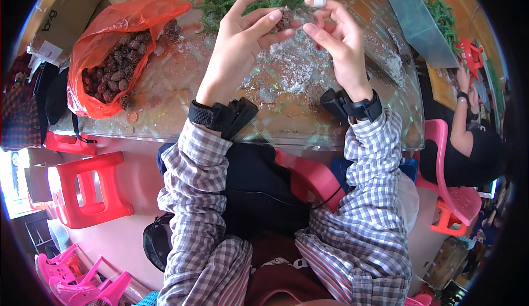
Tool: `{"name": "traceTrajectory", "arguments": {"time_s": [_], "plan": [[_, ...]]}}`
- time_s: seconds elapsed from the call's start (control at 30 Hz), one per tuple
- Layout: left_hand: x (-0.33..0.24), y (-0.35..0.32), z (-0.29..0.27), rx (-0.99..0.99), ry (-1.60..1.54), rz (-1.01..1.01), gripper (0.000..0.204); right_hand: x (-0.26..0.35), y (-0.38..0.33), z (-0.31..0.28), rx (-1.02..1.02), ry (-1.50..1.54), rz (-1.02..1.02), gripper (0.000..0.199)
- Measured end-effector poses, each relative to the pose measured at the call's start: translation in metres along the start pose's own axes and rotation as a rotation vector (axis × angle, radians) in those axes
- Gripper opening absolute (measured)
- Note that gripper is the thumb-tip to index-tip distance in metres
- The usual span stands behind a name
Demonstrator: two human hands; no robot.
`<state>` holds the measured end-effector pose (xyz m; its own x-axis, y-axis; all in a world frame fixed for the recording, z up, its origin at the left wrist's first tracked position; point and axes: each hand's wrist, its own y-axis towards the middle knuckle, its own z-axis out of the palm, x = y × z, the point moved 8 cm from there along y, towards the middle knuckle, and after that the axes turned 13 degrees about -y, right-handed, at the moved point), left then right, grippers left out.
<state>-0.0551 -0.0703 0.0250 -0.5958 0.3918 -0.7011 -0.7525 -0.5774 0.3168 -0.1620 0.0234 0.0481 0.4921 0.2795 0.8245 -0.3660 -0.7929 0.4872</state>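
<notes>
Above the far part of the table, my left hand (242, 38) grips a small brown pine cone (284, 20) between thumb and fingers. Close to it on the right, my right hand (340, 40) is closed in a pinch. What it holds is too small to make out; a bit of red shows below its fingers. White tape wraps a fingertip on each hand. Green artificial pine sprigs (217, 3) lie just beyond my hands. Under them, white flakes (295, 66) are scattered over the tabletop.
An orange-red plastic bag (91, 44) of pine cones (115, 69) lies open on the left, beside a cardboard box (66, 16). A translucent bin (421, 25) with more greenery stands at the right. Red stools (88, 190) and a pink chair (446, 179) surround the table; another person (468, 146) sits right.
</notes>
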Motion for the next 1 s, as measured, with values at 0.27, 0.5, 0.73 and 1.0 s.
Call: {"name": "traceTrajectory", "arguments": {"time_s": [0.27, 0.5, 0.73, 1.0], "plan": [[0.005, -0.003, 0.011, 0.044, -0.098, -0.058, 0.045, -0.016, -0.004, 0.011, 0.015, 0.236, 0.157, 0.025], [0.010, -0.003, 0.010, 0.080, 0.047, -0.128, 0.045, -0.013, -0.005, 0.010, -0.013, 0.297, 0.095, 0.021], [0.004, -0.006, 0.009, 0.179, 0.181, -0.145, 0.044, -0.014, -0.008, 0.018, 0.168, 0.412, 0.065, 0.010], [0.004, -0.008, 0.014, 0.265, 0.302, -0.158, 0.047, -0.021, -0.009, 0.018, 0.166, 0.447, 0.101, 0.005]]}}
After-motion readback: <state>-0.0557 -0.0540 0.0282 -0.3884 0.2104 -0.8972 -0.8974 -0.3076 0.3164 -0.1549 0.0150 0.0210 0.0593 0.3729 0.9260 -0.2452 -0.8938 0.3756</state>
